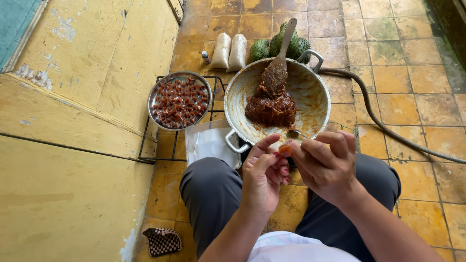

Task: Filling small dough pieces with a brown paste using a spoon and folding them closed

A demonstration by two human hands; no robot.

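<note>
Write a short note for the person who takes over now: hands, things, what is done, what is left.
Left hand: holds a small orange-brown piece at the fingers.
Right hand: fingers on the same piece; a spoon lies just above, by the pan rim.
Pan: brown paste heaped in the middle, wooden spatula standing in it.
Bowl: left of the pan, full of wrapped pieces.
Wrappers: white stack in front of the knees.
Done: many pieces wrapped. Left: much paste in the pan.
</note>
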